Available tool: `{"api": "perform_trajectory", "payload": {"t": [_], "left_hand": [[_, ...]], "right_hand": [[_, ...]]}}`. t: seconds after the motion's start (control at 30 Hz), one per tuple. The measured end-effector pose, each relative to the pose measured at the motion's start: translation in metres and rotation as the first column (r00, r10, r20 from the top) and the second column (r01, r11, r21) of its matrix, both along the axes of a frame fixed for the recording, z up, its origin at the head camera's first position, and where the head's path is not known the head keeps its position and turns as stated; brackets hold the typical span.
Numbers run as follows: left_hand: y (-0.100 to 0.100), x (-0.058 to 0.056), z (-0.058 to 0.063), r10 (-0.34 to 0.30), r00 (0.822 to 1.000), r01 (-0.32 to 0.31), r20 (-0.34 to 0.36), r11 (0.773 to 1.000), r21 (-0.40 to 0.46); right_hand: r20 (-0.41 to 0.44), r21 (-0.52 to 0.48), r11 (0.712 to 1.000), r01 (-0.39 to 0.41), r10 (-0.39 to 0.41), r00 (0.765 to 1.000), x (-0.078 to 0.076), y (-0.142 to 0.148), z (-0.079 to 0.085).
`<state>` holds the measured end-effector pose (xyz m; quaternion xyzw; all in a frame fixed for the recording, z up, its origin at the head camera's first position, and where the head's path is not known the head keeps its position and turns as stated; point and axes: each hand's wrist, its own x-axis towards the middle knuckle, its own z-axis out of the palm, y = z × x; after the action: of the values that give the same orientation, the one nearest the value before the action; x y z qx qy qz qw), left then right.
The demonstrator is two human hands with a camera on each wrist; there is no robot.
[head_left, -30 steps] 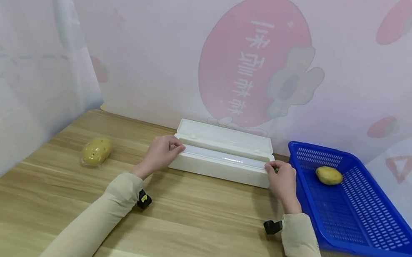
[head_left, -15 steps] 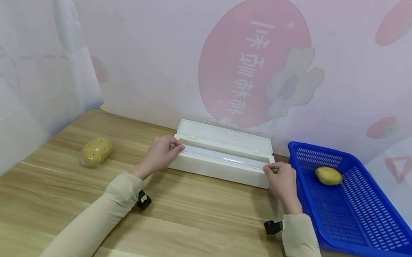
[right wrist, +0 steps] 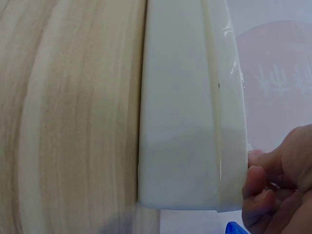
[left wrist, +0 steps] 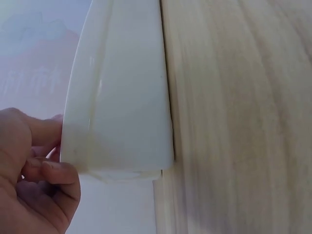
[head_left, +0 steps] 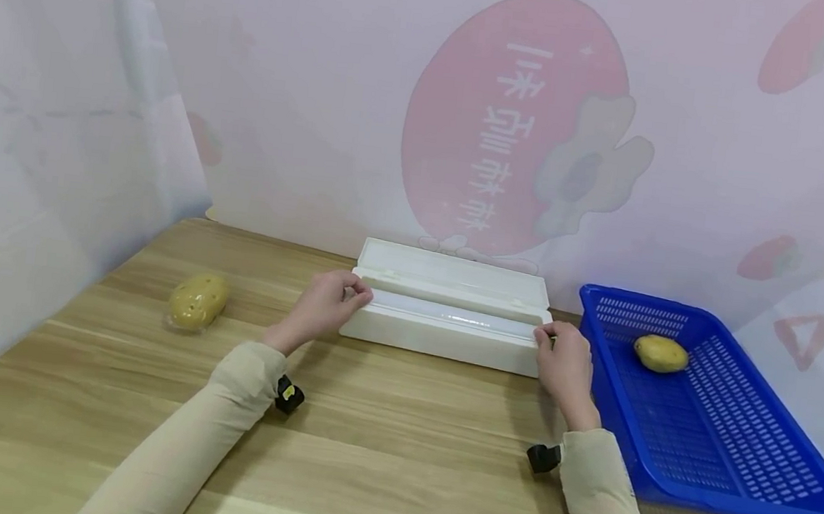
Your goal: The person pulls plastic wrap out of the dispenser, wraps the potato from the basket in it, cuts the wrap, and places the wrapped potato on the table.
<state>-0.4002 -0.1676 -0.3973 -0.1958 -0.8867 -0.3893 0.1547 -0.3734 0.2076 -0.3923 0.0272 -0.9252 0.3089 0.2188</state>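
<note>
A long white cling film box (head_left: pixel 441 342) stands at the back of the table, its lid (head_left: pixel 456 270) raised behind it. Shiny clear cling film (head_left: pixel 466 320) lies along the opening at the top. At the box's left end my left hand (head_left: pixel 322 308) pinches the film's edge between thumb and fingers, close to the rim. My right hand (head_left: pixel 564 365) does the same at the right end. Both wrist views show curled fingers at the box's top edge; the thin film between the fingertips is hard to make out.
On the left of the wooden table (head_left: pixel 359 469) lies a yellow, potato-like piece (head_left: pixel 198 301) wrapped in clear film. A blue plastic basket (head_left: pixel 618 413) stands at the right, close to my right hand, with another yellow piece (head_left: pixel 661 354) inside. A printed curtain (head_left: pixel 306 112) hangs behind.
The head view has shifted slightly. Both hands stay at the box's ends with hardly any movement. A small green spot beside the right fingertips no longer shows.
</note>
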Motion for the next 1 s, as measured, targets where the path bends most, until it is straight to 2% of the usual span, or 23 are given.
{"api": "perform_trajectory", "payload": {"t": [0.2, 0.57, 1.0], "left_hand": [[0.0046, 0.0033, 0.0032, 0.009, 1.000, -0.008, -0.018, 1.000, 0.004], [0.0017, 0.0028, 0.0039, -0.024, 1.000, 0.024, -0.002, 1.000, -0.009], [0.0030, 0.0037, 0.0029, -0.014, 1.000, 0.014, -0.005, 1.000, 0.025]], "right_hand": [[-0.041, 0.009, 0.999, -0.034, 0.034, 0.999, 0.0007, -0.0024, 0.0000], [-0.088, 0.002, 0.994, -0.107, 0.106, 0.990, 0.0009, 0.0002, 0.0005], [-0.133, 0.034, 0.995, -0.096, 0.100, 0.986, 0.0009, 0.0011, 0.0027]]}}
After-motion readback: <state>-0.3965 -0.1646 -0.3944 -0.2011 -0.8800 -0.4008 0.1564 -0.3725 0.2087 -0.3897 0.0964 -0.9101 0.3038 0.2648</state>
